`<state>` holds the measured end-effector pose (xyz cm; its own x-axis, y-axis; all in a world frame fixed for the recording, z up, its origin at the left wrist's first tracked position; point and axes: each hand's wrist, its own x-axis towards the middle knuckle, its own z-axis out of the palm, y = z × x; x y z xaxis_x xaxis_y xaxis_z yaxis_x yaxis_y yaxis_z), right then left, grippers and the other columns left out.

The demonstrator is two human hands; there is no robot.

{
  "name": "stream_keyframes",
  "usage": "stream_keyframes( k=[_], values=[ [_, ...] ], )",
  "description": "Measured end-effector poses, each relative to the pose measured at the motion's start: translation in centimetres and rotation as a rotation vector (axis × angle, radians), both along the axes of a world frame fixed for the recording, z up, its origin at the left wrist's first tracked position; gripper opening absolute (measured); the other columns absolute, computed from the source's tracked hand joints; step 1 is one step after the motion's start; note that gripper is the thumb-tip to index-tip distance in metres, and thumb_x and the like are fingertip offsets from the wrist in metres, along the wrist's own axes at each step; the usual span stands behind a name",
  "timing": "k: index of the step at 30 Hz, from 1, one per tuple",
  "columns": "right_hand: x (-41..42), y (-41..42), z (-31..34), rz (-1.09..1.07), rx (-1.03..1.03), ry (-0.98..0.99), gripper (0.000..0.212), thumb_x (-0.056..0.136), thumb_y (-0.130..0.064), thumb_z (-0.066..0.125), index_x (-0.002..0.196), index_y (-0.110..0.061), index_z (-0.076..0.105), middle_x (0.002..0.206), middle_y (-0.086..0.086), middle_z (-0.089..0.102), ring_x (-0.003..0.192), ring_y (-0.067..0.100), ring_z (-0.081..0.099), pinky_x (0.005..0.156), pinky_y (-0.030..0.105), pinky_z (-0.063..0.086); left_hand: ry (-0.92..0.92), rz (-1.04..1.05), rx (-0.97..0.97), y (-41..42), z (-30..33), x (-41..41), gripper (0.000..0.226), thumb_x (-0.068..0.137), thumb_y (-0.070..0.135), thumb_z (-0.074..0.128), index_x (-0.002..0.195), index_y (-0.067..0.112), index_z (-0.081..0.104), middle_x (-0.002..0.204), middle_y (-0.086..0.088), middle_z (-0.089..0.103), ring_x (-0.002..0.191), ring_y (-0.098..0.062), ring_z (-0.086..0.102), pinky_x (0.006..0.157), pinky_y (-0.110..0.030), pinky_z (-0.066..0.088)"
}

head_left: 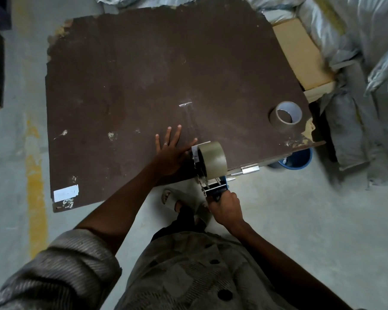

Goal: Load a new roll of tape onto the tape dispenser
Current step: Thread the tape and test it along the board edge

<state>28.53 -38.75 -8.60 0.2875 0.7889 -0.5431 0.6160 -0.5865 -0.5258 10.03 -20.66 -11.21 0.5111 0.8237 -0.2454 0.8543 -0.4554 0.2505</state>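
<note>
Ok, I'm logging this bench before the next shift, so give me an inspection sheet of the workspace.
Surface: brown board, worn, edges chipped, white label near the front left corner.
Job's things: tape dispenser at the front edge with a tape roll mounted; second roll lying flat at the right edge.
Clutter: short tape strip mid-board.
Hands: left hand flat on the board beside the dispenser, fingers spread; right hand gripping the handle.
Cables: nothing seen.
Surroundings: cardboard box, grey plastic bags, blue bucket under the board.

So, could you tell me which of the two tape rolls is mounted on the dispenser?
The fuller roll by the hands; the nearly empty roll lies apart near the board's right edge.
</note>
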Motion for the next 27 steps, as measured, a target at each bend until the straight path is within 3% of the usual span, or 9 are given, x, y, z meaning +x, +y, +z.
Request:
stream_keyframes(
  k=[5, 7, 9, 12, 17, 19, 21, 24, 27],
  values=[
    [-0.1, -0.7, 0.0, -0.023, -0.006, 0.147, 0.028, 0.082, -0.034, 0.068, 0.062, -0.019, 0.057, 0.064, 0.007, 0.066, 0.058, 0.025, 0.063, 0.053, 0.036, 0.049, 0.013, -0.025, 0.019, -1.8, 0.0, -0.2, 0.056, 0.091, 0.062, 0.004, 0.144, 0.057, 0.022, 0.166, -0.005, -0.009, 0.151, -0.038, -0.011, 0.110, -0.075, -0.001],
    [-0.3, -0.7, 0.5, -0.069, 0.038, 0.225, 0.023, 0.075, -0.038, 0.063, 0.059, -0.023, 0.057, 0.061, 0.005, 0.066, 0.054, 0.021, 0.062, 0.050, 0.029, 0.046, 0.007, -0.027, 0.027, -2.1, -0.1, -0.1, 0.057, 0.090, 0.062, 0.005, 0.142, 0.054, 0.029, 0.166, -0.006, -0.007, 0.151, -0.038, -0.009, 0.110, -0.076, -0.001],
    [-0.4, -0.6, 0.8, -0.095, 0.079, 0.282, 0.017, 0.072, -0.034, 0.059, 0.058, -0.024, 0.058, 0.060, 0.004, 0.066, 0.052, 0.017, 0.060, 0.050, 0.027, 0.044, 0.008, -0.021, 0.031, -2.3, 0.0, -0.1, 0.059, 0.090, 0.061, 0.008, 0.138, 0.050, 0.039, 0.166, -0.006, -0.005, 0.151, -0.038, -0.008, 0.110, -0.075, -0.002],
    [-0.5, -0.5, 0.6, -0.117, 0.124, 0.330, 0.025, 0.071, -0.038, 0.059, 0.059, -0.016, 0.064, 0.058, 0.006, 0.068, 0.053, 0.020, 0.066, 0.055, 0.038, 0.055, 0.025, -0.019, 0.037, -2.2, -0.2, 0.0, 0.059, 0.090, 0.060, 0.011, 0.133, 0.045, 0.048, 0.166, -0.005, -0.004, 0.151, -0.039, -0.007, 0.109, -0.075, -0.002],
    [-1.3, -0.4, 1.2, -0.173, 0.166, 0.340, 0.020, 0.073, -0.047, 0.059, 0.068, -0.027, 0.061, 0.068, 0.003, 0.066, 0.063, 0.022, 0.064, 0.057, 0.040, 0.053, 0.016, 0.021, -0.008, -2.2, 0.1, 0.1, 0.034, 0.099, 0.047, 0.037, 0.128, 0.042, 0.054, 0.166, -0.003, -0.006, 0.152, -0.036, -0.010, 0.111, -0.073, -0.006],
    [-1.2, -0.2, 1.6, -0.189, 0.144, 0.343, 0.035, 0.070, -0.055, 0.057, 0.077, -0.022, 0.065, 0.077, 0.011, 0.070, 0.070, 0.029, 0.069, 0.059, 0.046, 0.056, 0.002, 0.027, -0.033, -2.0, 0.2, 0.2, 0.032, 0.100, 0.046, 0.039, 0.128, 0.044, 0.054, 0.166, -0.002, -0.008, 0.151, -0.034, -0.013, 0.111, -0.072, -0.007],
    [-1.0, -0.6, 1.9, -0.184, 0.117, 0.334, 0.047, 0.070, -0.056, 0.057, 0.083, -0.012, 0.067, 0.077, 0.012, 0.070, 0.066, 0.024, 0.067, 0.055, 0.042, 0.053, 0.000, 0.030, -0.047, -1.9, 0.2, 0.2, 0.033, 0.100, 0.047, 0.038, 0.130, 0.047, 0.050, 0.166, 0.000, -0.010, 0.151, -0.033, -0.014, 0.112, -0.071, -0.009],
    [-0.5, -1.9, 2.2, -0.131, 0.114, 0.317, 0.024, 0.084, -0.036, 0.063, 0.074, -0.014, 0.064, 0.065, 0.006, 0.066, 0.055, 0.014, 0.058, 0.050, 0.034, 0.046, -0.014, 0.031, -0.044, -2.0, 0.3, 0.1, 0.035, 0.101, 0.046, 0.035, 0.135, 0.055, 0.035, 0.166, 0.001, -0.011, 0.151, -0.032, -0.015, 0.111, -0.070, -0.010],
    [-0.2, -2.8, 2.0, -0.133, 0.072, 0.314, 0.022, 0.081, -0.038, 0.060, 0.069, -0.020, 0.062, 0.066, 0.005, 0.068, 0.058, 0.018, 0.062, 0.054, 0.043, 0.054, -0.023, 0.022, -0.042, -2.1, 0.5, 0.0, 0.039, 0.102, 0.046, 0.032, 0.137, 0.061, 0.023, 0.166, 0.000, -0.012, 0.151, -0.033, -0.016, 0.111, -0.071, -0.009]
  ],
)
